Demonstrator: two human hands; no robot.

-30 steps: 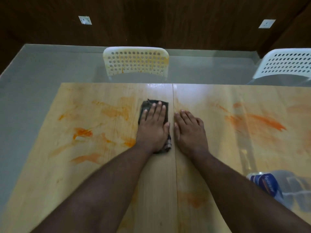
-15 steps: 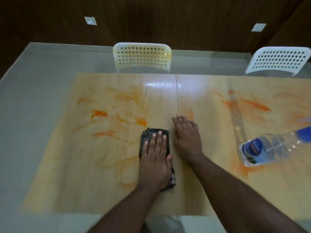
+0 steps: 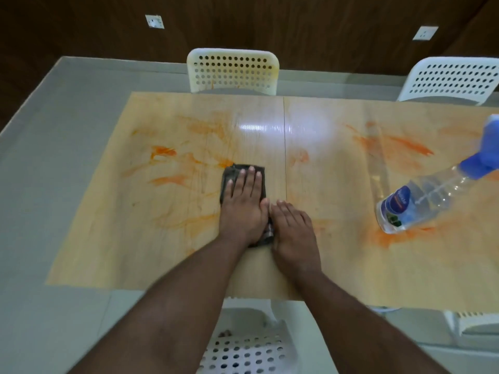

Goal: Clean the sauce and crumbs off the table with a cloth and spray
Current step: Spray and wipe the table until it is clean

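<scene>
On top of the wood table (image 3: 337, 265) we see 2 hands side by side, near the middle & close to the near edge. Our left hand (image 3: 244, 209) lies flat w/ fingers straight and close together, pressing down on a dark cloth (image 3: 229, 175). We see the cloth poke out past the fingertips and a bit at the wrist, b/w the 2 hands. Our right hand (image 3: 293, 232) lies flat on the bare wood just beside the left one, fingers straight, holding nothing. Its side touches the back end of the cloth, or is v. close; we can't tell which.

Orange sauce smears (image 3: 163, 151) sit to the left of the cloth, one right at its far left corner. More orange streaks (image 3: 405, 144) run across the right half of the table. A clear spray bottle (image 3: 421, 201) w/ a blue top stands tilted in our view at the right, well apart from the hands, w/ an orange patch at its base.

Past the far edge stand a stained cream chair (image 3: 232, 71) and a white chair (image 3: 451, 79). Another white chair (image 3: 243, 354) is under us.
</scene>
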